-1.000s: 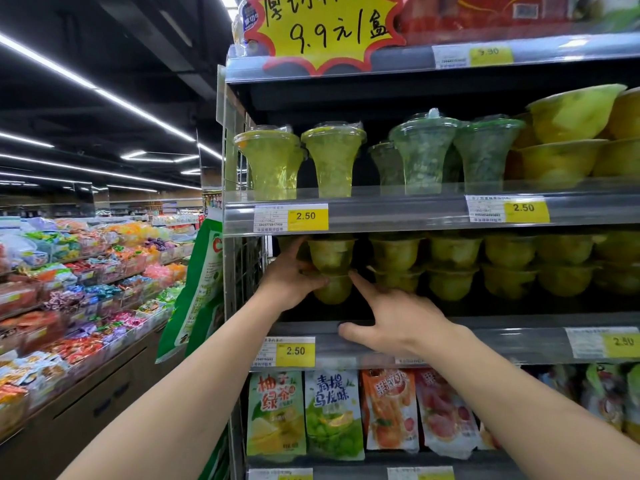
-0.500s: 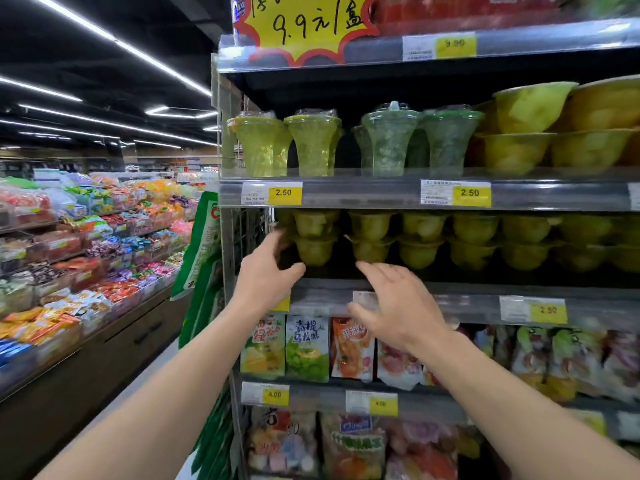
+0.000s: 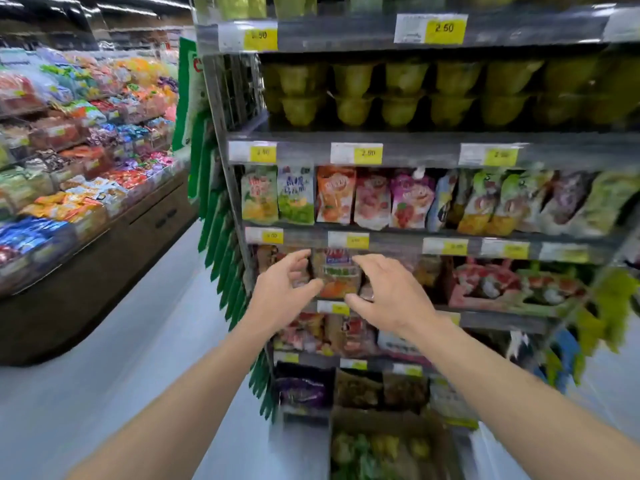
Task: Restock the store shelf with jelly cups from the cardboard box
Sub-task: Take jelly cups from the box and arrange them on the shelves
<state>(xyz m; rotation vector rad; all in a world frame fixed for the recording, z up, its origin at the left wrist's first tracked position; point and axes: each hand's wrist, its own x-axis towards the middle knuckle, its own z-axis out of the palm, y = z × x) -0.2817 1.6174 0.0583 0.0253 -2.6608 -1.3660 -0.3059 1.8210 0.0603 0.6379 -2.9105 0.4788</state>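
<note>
Both hands, left (image 3: 282, 292) & right (image 3: 386, 294), off jelly cups (image 3: 401, 93) shelf now, lower, fingers loose, empty.

You had two bare hands in view, the left hand (image 3: 282, 292) and the right hand (image 3: 388, 292), both empty. The jelly cups (image 3: 401, 91) stood in two stacked layers, about seven clear ones per layer before blur took the right end. One cardboard box (image 3: 384, 445) sat on the floor; its cups were too blurred to count. You could see five shelf levels and roughly fifteen price tags (image 3: 443, 27).
</note>
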